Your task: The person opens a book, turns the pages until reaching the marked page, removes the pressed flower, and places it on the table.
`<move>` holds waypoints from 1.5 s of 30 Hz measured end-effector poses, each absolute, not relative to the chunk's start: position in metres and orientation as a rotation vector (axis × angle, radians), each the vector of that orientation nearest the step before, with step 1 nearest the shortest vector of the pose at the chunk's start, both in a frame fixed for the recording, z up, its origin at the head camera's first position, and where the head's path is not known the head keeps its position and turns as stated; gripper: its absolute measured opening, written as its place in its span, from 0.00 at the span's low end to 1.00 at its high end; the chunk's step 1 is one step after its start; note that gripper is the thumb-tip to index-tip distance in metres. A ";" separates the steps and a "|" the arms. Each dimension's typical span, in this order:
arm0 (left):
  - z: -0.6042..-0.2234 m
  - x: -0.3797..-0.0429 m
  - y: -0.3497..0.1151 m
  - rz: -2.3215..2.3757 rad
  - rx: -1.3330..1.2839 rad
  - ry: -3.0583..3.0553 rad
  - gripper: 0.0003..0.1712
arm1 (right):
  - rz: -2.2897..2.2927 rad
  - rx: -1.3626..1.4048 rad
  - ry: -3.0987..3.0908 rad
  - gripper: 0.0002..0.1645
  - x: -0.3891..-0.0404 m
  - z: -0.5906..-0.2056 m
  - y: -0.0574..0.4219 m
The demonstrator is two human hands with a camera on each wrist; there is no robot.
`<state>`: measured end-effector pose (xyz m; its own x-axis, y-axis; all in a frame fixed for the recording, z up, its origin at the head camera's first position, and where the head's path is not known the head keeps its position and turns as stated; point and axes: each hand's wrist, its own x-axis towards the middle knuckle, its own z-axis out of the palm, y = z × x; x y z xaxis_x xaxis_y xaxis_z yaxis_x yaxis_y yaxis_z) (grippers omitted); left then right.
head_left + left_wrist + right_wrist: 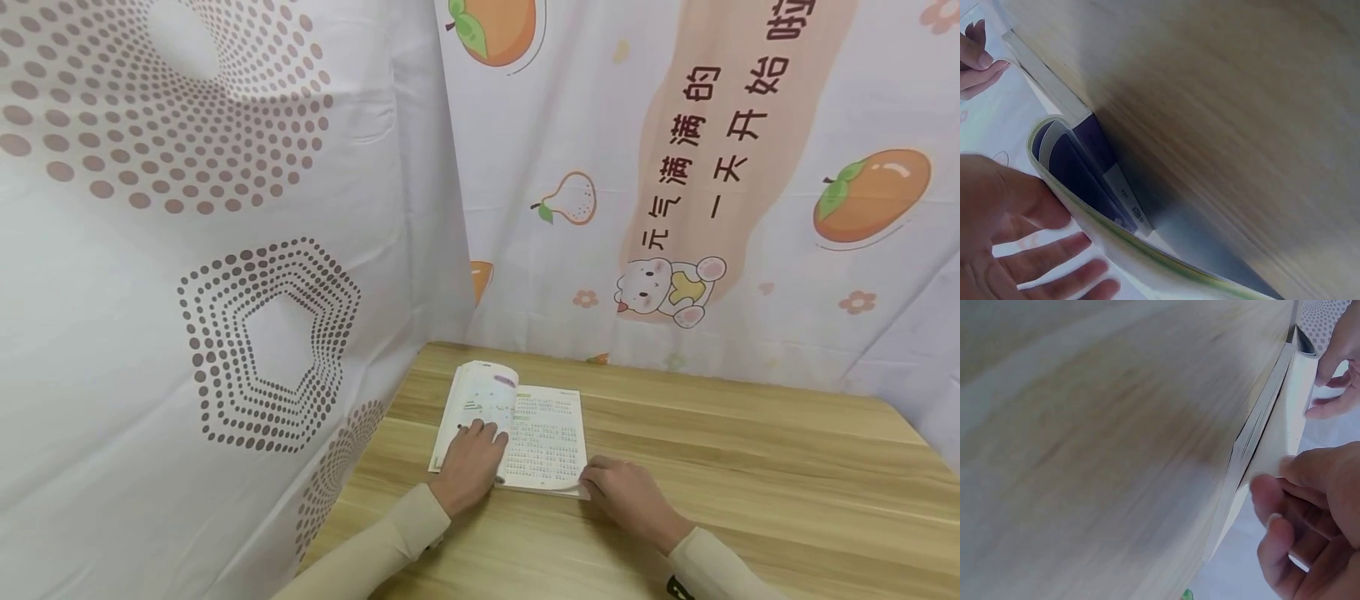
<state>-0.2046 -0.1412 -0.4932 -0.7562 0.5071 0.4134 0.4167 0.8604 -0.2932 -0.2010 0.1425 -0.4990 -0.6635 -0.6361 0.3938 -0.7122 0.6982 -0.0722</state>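
The open rectangular book with white pages [547, 437] is paper, its leaves smooth and mostly matt; its purple-and-white spine [1110, 172] looks smooth. The light-brown table [712, 454] shows streaky wood grain, smooth, with a soft sheen. The white brown-dotted hanging [142, 375] and white fruit-printed curtain [615, 125] are softly creased, matt cloth.

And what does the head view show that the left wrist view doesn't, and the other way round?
Only the head view shows the dotted curtain, the light sleeves and the print on the right-hand page. Only the left wrist view shows the purple strip with its white printed patch on the book's outside. Both show the open book, the wooden table, the left hand and the right hand pinching a page.
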 end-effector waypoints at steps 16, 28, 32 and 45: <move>-0.497 -0.206 -0.135 0.155 -0.815 -2.415 0.19 | 0.527 1.030 -2.471 0.08 -0.207 -0.498 0.144; -0.497 -0.204 -0.127 0.242 -0.733 -2.503 0.30 | 0.711 0.942 -2.362 0.07 -0.207 -0.488 0.141; -0.498 -0.205 -0.126 0.256 -0.718 -2.481 0.19 | 0.768 0.907 -2.226 0.13 -0.209 -0.485 0.141; -0.490 -0.210 -0.129 0.006 -0.618 -2.587 0.40 | 0.767 0.948 -2.312 0.11 -0.209 -0.497 0.153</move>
